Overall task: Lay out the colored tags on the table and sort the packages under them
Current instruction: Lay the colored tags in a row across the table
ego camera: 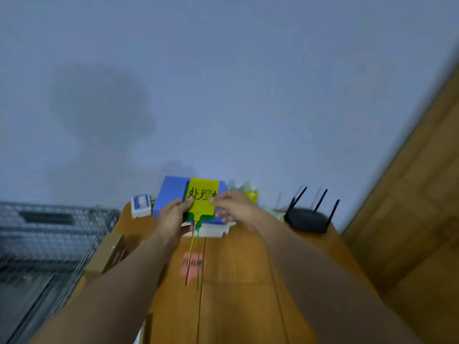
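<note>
Several stacked tags [202,197], yellow on top, pinched btwn left hand [173,217] & right hand [236,207].

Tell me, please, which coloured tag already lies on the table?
The pink tag, flat on the wooden table; the yellow tag and green tag are held between the left hand and right hand.

Green tag [190,216] mostly hidden behind yellow tag [202,197]; pink tag [193,266] writing blurred, unreadable; wire rack [49,232] blurred.
</note>
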A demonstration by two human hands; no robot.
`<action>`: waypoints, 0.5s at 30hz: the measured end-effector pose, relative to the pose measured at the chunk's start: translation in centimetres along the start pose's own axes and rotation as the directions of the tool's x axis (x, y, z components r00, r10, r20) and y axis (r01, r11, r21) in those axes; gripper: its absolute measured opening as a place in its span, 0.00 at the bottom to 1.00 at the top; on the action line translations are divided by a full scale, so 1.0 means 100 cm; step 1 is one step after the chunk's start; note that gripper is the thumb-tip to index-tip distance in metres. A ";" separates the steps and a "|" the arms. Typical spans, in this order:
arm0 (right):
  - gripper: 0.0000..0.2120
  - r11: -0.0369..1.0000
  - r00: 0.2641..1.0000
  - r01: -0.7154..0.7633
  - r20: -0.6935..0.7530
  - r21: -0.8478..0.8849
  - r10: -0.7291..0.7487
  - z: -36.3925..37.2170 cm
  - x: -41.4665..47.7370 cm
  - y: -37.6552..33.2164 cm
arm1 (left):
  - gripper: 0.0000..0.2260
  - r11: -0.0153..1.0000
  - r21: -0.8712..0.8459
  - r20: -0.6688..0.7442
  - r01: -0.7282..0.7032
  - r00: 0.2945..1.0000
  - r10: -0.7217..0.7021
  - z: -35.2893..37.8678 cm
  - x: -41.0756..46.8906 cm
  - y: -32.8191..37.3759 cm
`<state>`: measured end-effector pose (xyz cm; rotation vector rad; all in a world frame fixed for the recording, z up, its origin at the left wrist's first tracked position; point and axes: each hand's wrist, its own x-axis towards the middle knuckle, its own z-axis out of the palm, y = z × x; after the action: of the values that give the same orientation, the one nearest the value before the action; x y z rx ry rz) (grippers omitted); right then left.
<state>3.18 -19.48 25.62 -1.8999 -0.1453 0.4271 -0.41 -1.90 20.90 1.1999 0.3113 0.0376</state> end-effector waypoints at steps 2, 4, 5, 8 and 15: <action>0.15 0.996 0.997 0.076 -0.023 -0.038 -0.077 -0.024 -0.018 -0.025 | 0.04 0.999 -0.013 0.096 -0.041 0.995 0.042 0.028 -0.016 0.023; 0.11 0.987 0.987 0.152 -0.045 -0.049 -0.154 -0.048 -0.038 -0.044 | 0.09 0.997 -0.029 0.166 -0.072 0.983 0.075 0.054 -0.031 0.042; 0.10 0.984 0.982 0.176 -0.062 -0.027 -0.178 -0.059 -0.047 -0.052 | 0.12 0.995 -0.052 0.182 -0.083 0.979 0.091 0.066 -0.038 0.050; 0.15 0.971 0.963 0.233 -0.151 0.051 -0.223 -0.093 -0.066 -0.064 | 0.14 0.987 -0.117 0.201 -0.114 0.970 0.136 0.103 -0.055 0.065; 0.16 0.939 0.928 0.300 -0.277 0.168 -0.248 -0.171 -0.103 -0.046 | 0.09 0.979 -0.136 0.207 -0.153 0.962 0.179 0.187 -0.092 0.058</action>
<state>0.26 -35.94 37.43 -1.6790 -0.1883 0.0056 -3.58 -18.59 34.36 1.0982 0.0147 0.0687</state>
